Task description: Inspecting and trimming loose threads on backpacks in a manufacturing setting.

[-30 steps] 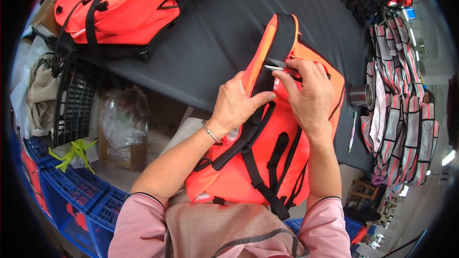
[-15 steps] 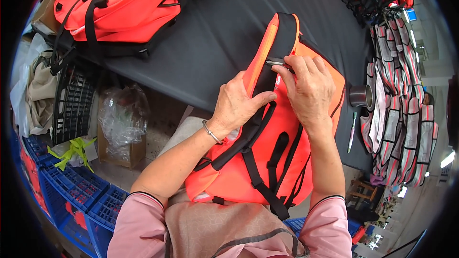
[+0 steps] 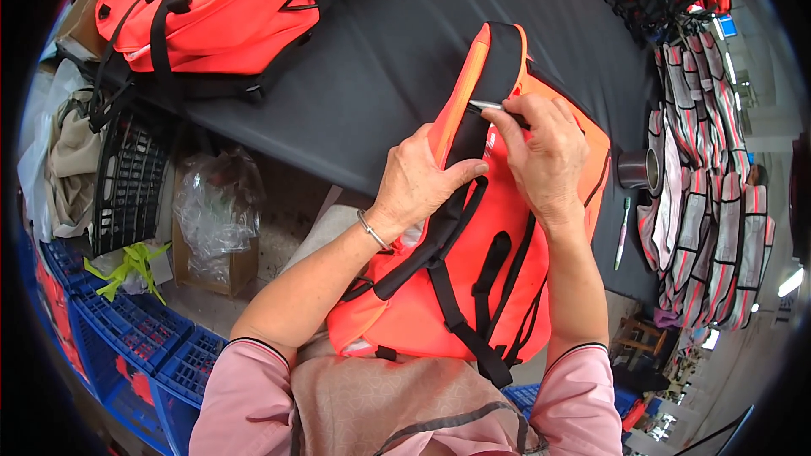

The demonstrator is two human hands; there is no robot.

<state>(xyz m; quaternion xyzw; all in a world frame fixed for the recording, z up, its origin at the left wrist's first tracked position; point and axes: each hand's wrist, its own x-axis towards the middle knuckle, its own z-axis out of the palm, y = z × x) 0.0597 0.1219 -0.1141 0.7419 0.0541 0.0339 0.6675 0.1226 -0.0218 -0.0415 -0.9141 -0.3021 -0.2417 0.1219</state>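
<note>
A bright orange-red backpack [image 3: 505, 207] with black straps lies across my lap and the table edge. My left hand [image 3: 418, 181] is closed on the orange edge of its black-lined shoulder strap [image 3: 497, 59], thumb on top and fingers hidden behind. Between the thumb and fingers of my right hand [image 3: 549, 156] is a small pair of metal thread snips [image 3: 487, 105]. Their pointed tips lie at the strap's inner edge, just beyond my left hand, and the blades look closed together. The handle is hidden inside my right hand.
Another orange-red backpack [image 3: 220, 21] lies at the table's far left. A metal cup [image 3: 638, 171] and a toothbrush [image 3: 623, 232] sit at the right edge, beside hanging grey straps [image 3: 710, 228]. Blue crates [image 3: 127, 321], a black basket [image 3: 128, 177] and a plastic-lined carton [image 3: 218, 211] stand left.
The snips' blades, slightly apart before, now look closed together. My right fingers have shifted a little around them; my left hand and the backpack have hardly moved.
</note>
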